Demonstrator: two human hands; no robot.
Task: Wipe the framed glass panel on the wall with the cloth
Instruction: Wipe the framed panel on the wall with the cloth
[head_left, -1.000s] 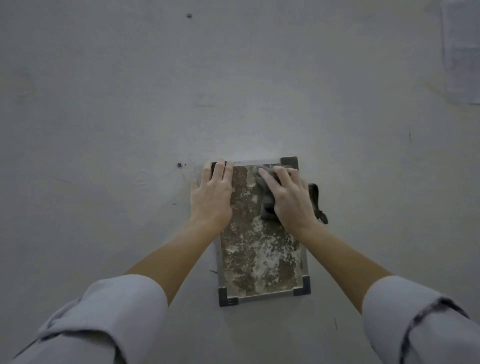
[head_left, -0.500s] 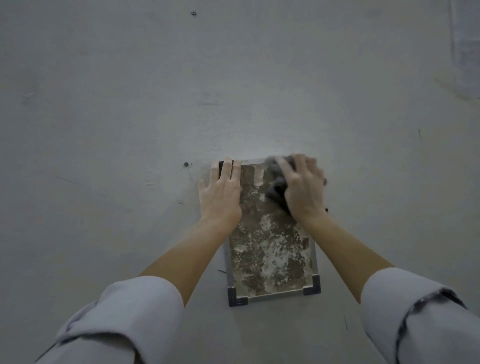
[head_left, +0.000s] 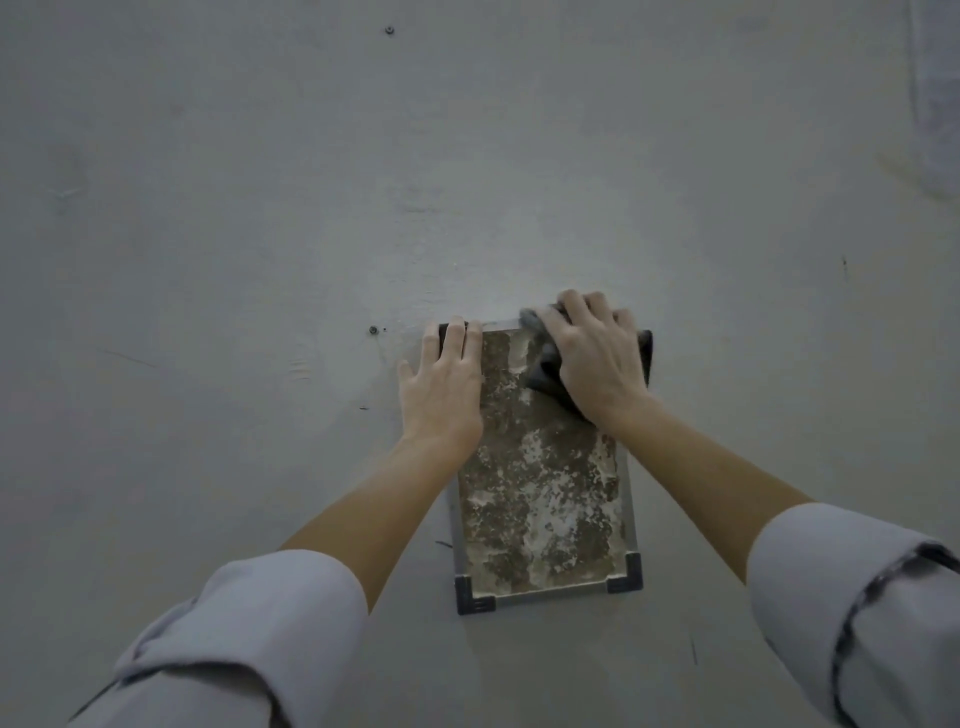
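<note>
A small framed glass panel (head_left: 540, 499) with a metal rim and dark corner pieces hangs on the grey wall; its glass is covered in brown and white grime. My right hand (head_left: 597, 358) presses a dark grey cloth (head_left: 543, 371) against the panel's top right corner, and the cloth's edges show left of and below the palm. My left hand (head_left: 444, 387) lies flat on the panel's upper left edge, fingers together, partly on the wall. The panel's top corners are hidden by my hands.
The grey wall (head_left: 467, 156) fills the view. A small screw head (head_left: 373, 330) sits just left of the panel and another (head_left: 389, 30) is high up. A pale patch (head_left: 935, 93) shows at the top right edge.
My right hand has slid the cloth up and to the right, from the panel's upper middle to its top right corner. My left hand has stayed on the upper left edge.
</note>
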